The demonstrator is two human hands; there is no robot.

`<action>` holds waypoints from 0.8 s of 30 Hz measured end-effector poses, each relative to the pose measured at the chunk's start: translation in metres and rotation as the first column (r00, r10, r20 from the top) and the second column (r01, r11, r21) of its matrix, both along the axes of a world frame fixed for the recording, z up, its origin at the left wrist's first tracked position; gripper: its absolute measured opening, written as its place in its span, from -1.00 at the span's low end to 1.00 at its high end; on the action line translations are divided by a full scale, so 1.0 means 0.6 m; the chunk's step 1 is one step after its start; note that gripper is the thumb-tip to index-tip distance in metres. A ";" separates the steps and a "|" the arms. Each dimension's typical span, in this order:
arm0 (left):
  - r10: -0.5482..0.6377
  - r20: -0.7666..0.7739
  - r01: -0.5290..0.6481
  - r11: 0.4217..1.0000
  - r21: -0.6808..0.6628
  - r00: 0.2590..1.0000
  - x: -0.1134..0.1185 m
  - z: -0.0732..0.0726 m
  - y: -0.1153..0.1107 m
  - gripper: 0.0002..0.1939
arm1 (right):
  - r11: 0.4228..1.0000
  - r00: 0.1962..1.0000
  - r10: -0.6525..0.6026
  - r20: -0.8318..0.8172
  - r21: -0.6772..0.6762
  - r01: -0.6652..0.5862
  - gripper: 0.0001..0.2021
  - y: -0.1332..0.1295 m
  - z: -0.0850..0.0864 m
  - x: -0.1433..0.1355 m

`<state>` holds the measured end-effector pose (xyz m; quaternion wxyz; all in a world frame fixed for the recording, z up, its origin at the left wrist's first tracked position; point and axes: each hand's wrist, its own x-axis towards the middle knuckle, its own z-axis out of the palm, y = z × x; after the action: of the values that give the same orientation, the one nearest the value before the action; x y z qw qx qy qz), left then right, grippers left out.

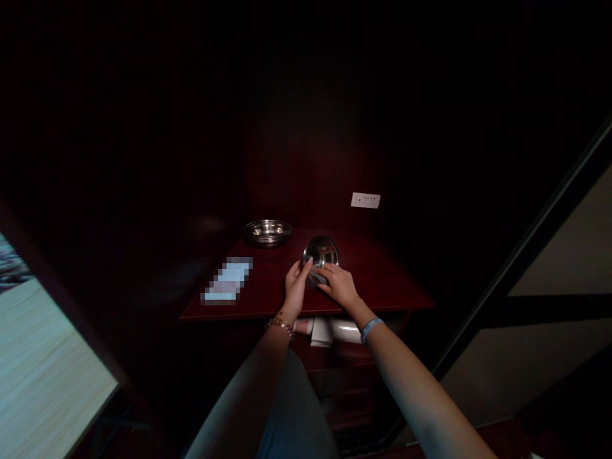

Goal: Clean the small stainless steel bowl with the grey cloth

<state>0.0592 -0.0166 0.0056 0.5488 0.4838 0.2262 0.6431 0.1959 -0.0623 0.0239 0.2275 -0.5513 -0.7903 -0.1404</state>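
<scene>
A shiny metal bowl (327, 247) stands tilted up between my hands, above the front part of a dark red shelf (272, 296). My left hand (295, 287) grips its left side, with the thumb laid over the face of the bowl. The bent fingers of my right hand (338, 284) press on its lower right part. Something greyish shows under those fingers, too dim to tell whether it is cloth or a reflection. Farther back on the left, several shallow metal dishes (268, 237) sit stacked on the shelf.
A blurred-out, light blue rectangle (228, 280) lies on the shelf's left side. Below, a lower shelf holds pale rolled or boxed items (345, 330). A white socket plate (366, 200) is on the back wall. A light wooden tabletop (43, 376) stands at far left.
</scene>
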 end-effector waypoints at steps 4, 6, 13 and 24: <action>-0.085 -0.029 0.086 0.996 0.014 0.996 0.003 0.003 -0.003 -0.52 | 1.000 1.000 -0.017 -0.005 0.024 0.017 -0.61 0.001 -0.004 0.002; -0.135 -0.032 0.136 0.991 0.013 0.990 0.006 0.002 -0.005 -0.35 | 0.999 0.999 -0.031 -0.033 0.040 0.032 -0.67 0.002 -0.008 0.004; -0.195 -0.043 0.194 0.981 -0.015 0.980 0.011 -0.003 -0.005 -0.21 | 0.998 0.997 -0.041 -0.072 0.052 0.045 -0.74 0.009 -0.015 0.005; -0.052 -0.011 0.052 0.996 -0.070 0.999 0.000 -0.001 -0.001 -0.46 | 0.984 0.960 0.165 -0.224 0.104 -0.145 -0.47 -0.002 -0.007 -0.005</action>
<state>0.0593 -0.0173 0.0049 0.5806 0.4741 0.2394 0.6171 0.1927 -0.0637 0.0197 0.3522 -0.4898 -0.7923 -0.0910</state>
